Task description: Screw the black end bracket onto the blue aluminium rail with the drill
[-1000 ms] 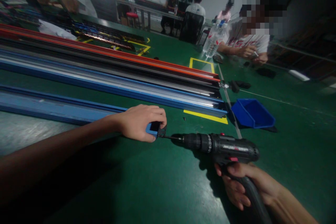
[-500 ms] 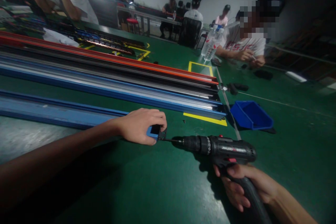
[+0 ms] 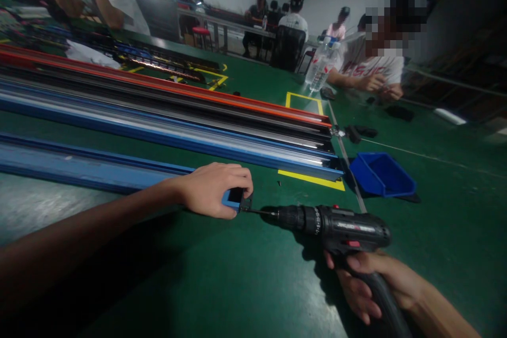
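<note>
My left hand [image 3: 217, 190] is closed over the right end of a long blue rail [image 3: 99, 163], with its thumb and fingers on either side. A small black end piece [image 3: 246, 203] shows at the rail's tip, just under my fingertips. Wrapped round the handle of a black cordless drill [image 3: 332, 224] is my right hand [image 3: 368, 280]. The drill lies level and points left. Its thin bit [image 3: 261, 213] reaches the black end piece; the exact contact point is too small to make out.
Behind the rail lie several long blue, black and orange rails [image 3: 198, 100]. A blue bin [image 3: 382, 174] stands at the right, with plastic bottles [image 3: 319, 66] farther back. A co-worker in a white shirt [image 3: 380, 66] sits across the green table [image 3: 237, 285]. Yellow tape [image 3: 311, 179] marks the surface.
The whole view has shifted very slightly. Both hands keep their grip, and the drill bit stays at the rail's end.
</note>
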`<action>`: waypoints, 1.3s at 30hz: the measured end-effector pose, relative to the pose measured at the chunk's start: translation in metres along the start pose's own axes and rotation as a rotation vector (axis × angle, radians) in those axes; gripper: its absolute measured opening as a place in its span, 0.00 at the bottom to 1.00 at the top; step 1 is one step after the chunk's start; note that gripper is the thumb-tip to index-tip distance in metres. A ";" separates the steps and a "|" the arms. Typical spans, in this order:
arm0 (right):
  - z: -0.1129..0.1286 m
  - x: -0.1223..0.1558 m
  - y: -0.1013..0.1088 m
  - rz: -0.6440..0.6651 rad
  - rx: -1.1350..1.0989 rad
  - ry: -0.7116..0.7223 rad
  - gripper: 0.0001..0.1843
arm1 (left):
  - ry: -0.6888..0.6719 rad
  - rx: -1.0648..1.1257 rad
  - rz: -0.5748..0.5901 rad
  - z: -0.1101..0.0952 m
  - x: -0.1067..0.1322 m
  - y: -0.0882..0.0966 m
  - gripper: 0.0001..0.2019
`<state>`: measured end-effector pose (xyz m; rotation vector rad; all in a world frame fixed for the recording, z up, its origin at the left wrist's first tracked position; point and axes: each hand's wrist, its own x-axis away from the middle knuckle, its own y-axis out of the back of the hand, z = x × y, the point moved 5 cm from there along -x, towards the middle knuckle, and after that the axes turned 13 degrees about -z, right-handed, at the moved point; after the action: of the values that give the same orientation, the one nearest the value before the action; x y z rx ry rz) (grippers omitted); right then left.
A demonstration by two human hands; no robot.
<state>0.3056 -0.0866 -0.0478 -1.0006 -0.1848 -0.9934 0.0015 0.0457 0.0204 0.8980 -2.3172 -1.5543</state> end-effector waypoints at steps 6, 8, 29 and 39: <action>0.000 0.000 0.000 0.005 0.005 0.004 0.14 | 0.001 0.003 0.000 0.000 0.000 0.001 0.14; 0.000 0.000 0.001 0.005 0.009 0.010 0.14 | 0.006 0.000 0.001 0.000 0.000 0.001 0.14; -0.001 0.001 0.000 -0.041 0.036 -0.001 0.15 | -0.004 0.002 0.001 -0.001 0.000 0.001 0.14; 0.000 0.000 0.000 -0.024 0.029 0.008 0.14 | 0.003 0.004 0.001 -0.001 0.001 0.002 0.14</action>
<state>0.3054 -0.0866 -0.0479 -0.9701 -0.2049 -1.0139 0.0008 0.0451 0.0227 0.8992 -2.3188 -1.5470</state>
